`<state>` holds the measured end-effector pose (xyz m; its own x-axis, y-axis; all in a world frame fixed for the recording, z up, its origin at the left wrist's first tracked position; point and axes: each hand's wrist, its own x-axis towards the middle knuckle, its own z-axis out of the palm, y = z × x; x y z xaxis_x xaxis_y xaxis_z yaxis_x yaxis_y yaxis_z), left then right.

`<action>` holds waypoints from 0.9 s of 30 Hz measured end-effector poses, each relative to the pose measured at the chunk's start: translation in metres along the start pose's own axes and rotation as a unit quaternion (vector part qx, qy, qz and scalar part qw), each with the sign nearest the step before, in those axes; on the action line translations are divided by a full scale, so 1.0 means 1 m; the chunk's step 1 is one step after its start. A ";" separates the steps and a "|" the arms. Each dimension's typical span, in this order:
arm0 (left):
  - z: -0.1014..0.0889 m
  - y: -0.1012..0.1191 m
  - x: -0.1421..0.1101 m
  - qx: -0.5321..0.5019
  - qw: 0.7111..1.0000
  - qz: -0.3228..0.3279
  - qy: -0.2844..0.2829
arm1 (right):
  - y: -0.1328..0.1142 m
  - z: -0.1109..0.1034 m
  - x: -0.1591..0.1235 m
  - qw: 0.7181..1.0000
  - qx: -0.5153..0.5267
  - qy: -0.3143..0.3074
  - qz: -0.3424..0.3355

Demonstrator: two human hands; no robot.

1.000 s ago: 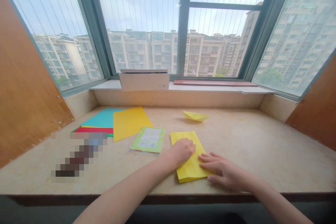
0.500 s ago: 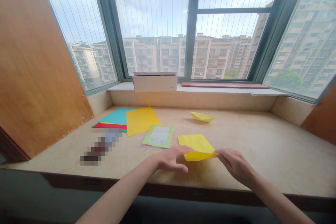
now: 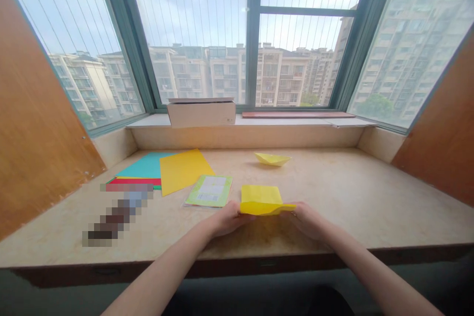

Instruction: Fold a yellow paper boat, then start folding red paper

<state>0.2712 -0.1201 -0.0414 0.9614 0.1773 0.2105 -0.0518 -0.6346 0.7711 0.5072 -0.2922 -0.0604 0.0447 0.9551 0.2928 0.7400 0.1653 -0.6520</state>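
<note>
A yellow sheet of paper (image 3: 261, 195) with creases lies in front of me, its near edge bent up. My left hand (image 3: 228, 218) grips the left end of that raised edge. At the right end, my right hand (image 3: 304, 218) pinches the same edge, its fingertips partly behind the paper. Farther back on the tabletop rests a folded yellow paper boat (image 3: 272, 159). To the left of my left hand lies a green-bordered packet of paper (image 3: 209, 191).
A larger yellow-orange sheet (image 3: 185, 170) overlaps turquoise (image 3: 144, 164) and red sheets at the left. Nearer the front left is a pixelated patch. A white box (image 3: 202, 113) stands on the window ledge, beside a long reddish board (image 3: 296, 115). Wooden panels flank the counter.
My left hand has closed on the paper's left end; before, its fingers were spread. The paper has turned squarer to me. The whole view has shifted, so things appear farther left.
</note>
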 end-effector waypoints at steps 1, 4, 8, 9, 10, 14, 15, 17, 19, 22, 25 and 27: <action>0.000 -0.001 0.002 -0.001 1.000 -0.006 0.014 | 0.002 0.003 0.003 1.000 0.002 0.016 0.021; 0.003 -0.006 0.011 0.004 0.996 -0.029 0.083 | 0.005 0.011 0.012 0.994 0.005 0.078 0.078; 0.010 -0.015 0.025 0.054 0.977 -0.080 0.190 | 0.006 0.017 0.021 0.981 -0.009 0.142 0.132; 0.011 -0.017 0.029 0.076 0.971 -0.093 0.208 | 0.006 0.018 0.022 0.978 -0.018 0.150 0.144; 0.013 -0.018 0.031 0.102 0.965 -0.103 0.217 | 0.006 0.018 0.023 0.975 -0.030 0.155 0.153; 0.018 -0.017 0.039 0.211 0.959 -0.096 0.165 | 0.007 0.016 0.028 0.973 -0.090 0.143 0.157; 0.018 -0.016 0.041 0.233 0.960 -0.082 0.130 | 0.008 0.015 0.030 0.973 -0.108 0.137 0.152; 0.018 -0.012 0.044 0.268 0.960 -0.053 0.056 | 0.008 0.015 0.033 0.971 -0.144 0.124 0.143; 0.017 -0.008 0.047 0.298 0.954 -0.035 0.001 | 0.007 0.016 0.036 0.969 -0.173 0.109 0.136; 0.015 0.001 0.051 0.342 0.939 -0.028 -0.034 | 0.008 0.021 0.041 0.968 -0.200 0.087 0.127; 0.016 0.010 0.054 0.374 0.926 -0.015 -0.049 | 0.009 0.023 0.041 0.968 -0.207 0.077 0.118; 0.017 0.013 0.057 0.389 0.919 -0.004 -0.055 | 0.010 0.020 0.038 0.973 -0.196 0.069 0.103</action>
<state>0.3296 -0.1307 -0.0293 0.9845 0.1343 0.1127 0.1234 -0.9874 0.0993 0.5032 -0.2497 -0.0698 0.2894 0.9112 0.2932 0.9036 -0.1590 -0.3978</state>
